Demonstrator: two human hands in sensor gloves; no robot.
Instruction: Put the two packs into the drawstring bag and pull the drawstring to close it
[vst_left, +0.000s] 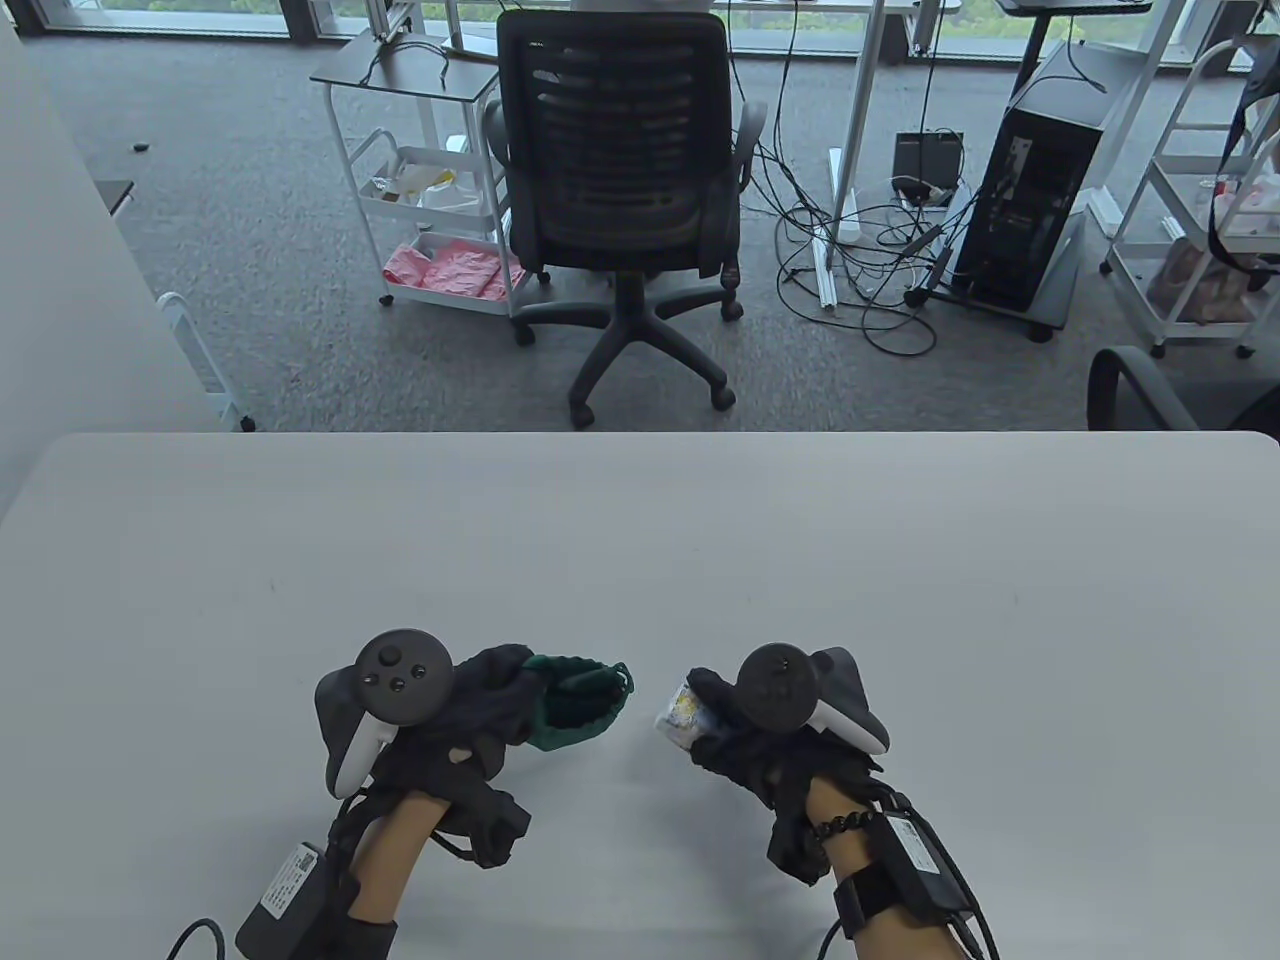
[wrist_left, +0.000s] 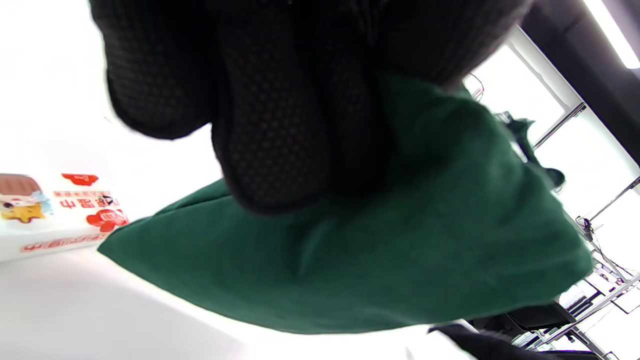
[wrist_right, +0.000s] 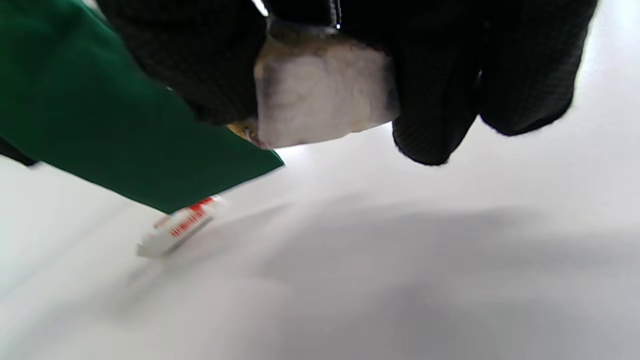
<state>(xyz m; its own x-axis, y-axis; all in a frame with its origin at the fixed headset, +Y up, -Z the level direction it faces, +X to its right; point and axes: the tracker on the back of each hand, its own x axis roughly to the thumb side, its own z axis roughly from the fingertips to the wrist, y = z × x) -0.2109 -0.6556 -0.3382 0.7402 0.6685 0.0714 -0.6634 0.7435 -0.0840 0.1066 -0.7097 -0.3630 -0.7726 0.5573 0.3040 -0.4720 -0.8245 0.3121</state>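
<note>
My left hand (vst_left: 500, 700) grips the green drawstring bag (vst_left: 580, 703) just above the white table (vst_left: 640, 550), with the bag's open mouth turned right. The gloved fingers (wrist_left: 280, 125) curl over the green cloth (wrist_left: 400, 240) in the left wrist view. My right hand (vst_left: 735, 720) holds a white pack (vst_left: 681, 713) a short way right of the bag's mouth; the right wrist view shows this pack (wrist_right: 325, 100) pinched between the fingers (wrist_right: 435, 100). A second white pack with red print (wrist_left: 50, 215) lies flat on the table beside and partly under the bag (wrist_right: 100, 115), its end (wrist_right: 177, 227) peeking out.
Beyond the table's far edge stand a black office chair (vst_left: 620, 180), a white trolley (vst_left: 420, 200) with pink bags, and a computer tower (vst_left: 1030, 200) with cables on the carpet.
</note>
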